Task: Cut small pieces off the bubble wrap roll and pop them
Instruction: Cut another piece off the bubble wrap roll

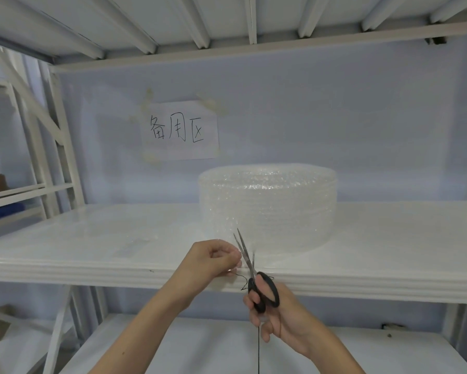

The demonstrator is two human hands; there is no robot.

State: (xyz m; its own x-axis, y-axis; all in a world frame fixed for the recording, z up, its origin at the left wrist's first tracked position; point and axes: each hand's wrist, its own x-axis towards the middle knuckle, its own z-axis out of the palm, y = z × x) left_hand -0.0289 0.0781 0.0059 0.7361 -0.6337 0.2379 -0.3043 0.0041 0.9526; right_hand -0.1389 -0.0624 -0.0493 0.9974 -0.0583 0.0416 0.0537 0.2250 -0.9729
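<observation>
A wide clear bubble wrap roll [270, 203] stands on its flat end on the white shelf [119, 238]. Its loose end reaches toward the shelf's front edge, where my left hand [213, 261] pinches it. My right hand [270, 309] grips black-handled scissors [247, 261] just below the shelf edge. The blades point up and away, slightly parted, right beside my left fingertips at the wrap's free end. A thin black thread hangs from the scissor handles.
A paper sign [179, 129] with handwritten characters is taped to the back wall. Another shelf board runs overhead and a lower shelf [200, 346] lies under my arms. White rack uprights [57, 147] stand at the left.
</observation>
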